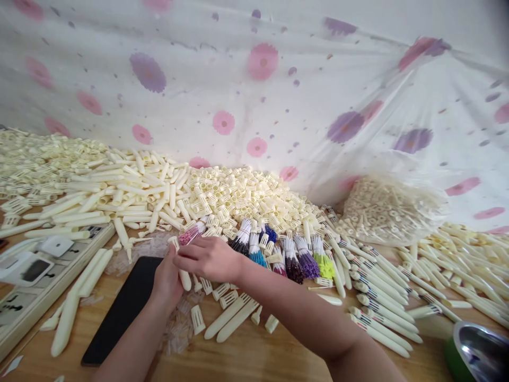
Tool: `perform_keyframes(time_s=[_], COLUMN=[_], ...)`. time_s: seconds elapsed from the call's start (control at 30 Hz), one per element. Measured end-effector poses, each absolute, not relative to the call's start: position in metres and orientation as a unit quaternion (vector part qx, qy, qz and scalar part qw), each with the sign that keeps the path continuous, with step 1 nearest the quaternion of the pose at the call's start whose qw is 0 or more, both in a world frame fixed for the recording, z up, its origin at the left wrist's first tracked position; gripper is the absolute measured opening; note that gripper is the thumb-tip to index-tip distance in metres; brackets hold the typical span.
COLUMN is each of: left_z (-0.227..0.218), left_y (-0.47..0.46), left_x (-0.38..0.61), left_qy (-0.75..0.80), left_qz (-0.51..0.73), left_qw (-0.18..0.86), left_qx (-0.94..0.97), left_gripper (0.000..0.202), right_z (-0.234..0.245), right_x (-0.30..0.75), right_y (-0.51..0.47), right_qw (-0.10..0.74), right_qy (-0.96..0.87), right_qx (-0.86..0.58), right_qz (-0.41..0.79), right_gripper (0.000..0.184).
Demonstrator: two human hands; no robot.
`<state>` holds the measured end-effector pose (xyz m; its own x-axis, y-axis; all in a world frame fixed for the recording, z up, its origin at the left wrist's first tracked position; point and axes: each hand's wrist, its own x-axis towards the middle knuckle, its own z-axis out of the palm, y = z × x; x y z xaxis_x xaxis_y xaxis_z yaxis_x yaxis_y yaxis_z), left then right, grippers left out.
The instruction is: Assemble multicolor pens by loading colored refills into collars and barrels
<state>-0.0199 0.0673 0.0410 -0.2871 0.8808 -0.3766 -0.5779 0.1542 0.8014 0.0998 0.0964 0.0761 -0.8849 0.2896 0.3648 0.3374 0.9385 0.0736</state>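
My left hand (167, 281) is closed around a cream plastic pen barrel (185, 279), its rounded end showing below the fingers. Against its fingertips, my right hand (212, 259) is closed in a pinch; what it grips there is hidden. Just beyond the hands lie bundles of pen refills with coloured ends: pink (193, 232), light blue (257, 255), purple (308, 261) and yellow-green (324, 262), among others. Slotted cream pen parts (197, 319) and two loose barrels (233, 318) rest on the wooden table close by.
A black phone (123, 307) lies beside my left forearm, near a power strip (51, 276) with plugged-in chargers. Heaps of cream parts (238, 193) line the back against a flowered plastic sheet (238, 95). Assembled pens (384, 297), a bag of parts (393, 209) and a metal bowl (481, 350) are at right.
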Motion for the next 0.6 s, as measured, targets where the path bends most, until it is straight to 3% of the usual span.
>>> perform_keyframes(time_s=[0.13, 0.23, 0.37, 0.47, 0.6], left_z=[0.047, 0.051, 0.046, 0.038, 0.03], left_y=[0.051, 0.035, 0.022, 0.023, 0.027], left_x=[-0.018, -0.011, -0.008, -0.009, -0.009], left_qy=[0.486, 0.481, 0.455, 0.416, 0.369], left_qz=[0.599, 0.556, 0.512, 0.533, 0.555], left_qw=[0.581, 0.587, 0.506, 0.455, 0.461], left_qx=[0.26, 0.339, 0.524, 0.579, 0.586], left_gripper=[0.015, 0.016, 0.016, 0.021, 0.022], right_z=[0.088, 0.099, 0.114, 0.121, 0.123], right_x=[0.126, 0.152, 0.179, 0.188, 0.185], right_y=[0.068, 0.052, 0.025, 0.003, -0.011], right_qw=[0.528, 0.656, 0.692, 0.642, 0.573], right_qy=[-0.787, -0.603, -0.553, -0.623, -0.728], right_qx=[-0.303, -0.382, -0.369, -0.354, -0.321], right_qz=[0.103, 0.247, 0.28, 0.271, 0.193], right_gripper=[0.01, 0.009, 0.013, 0.017, 0.028])
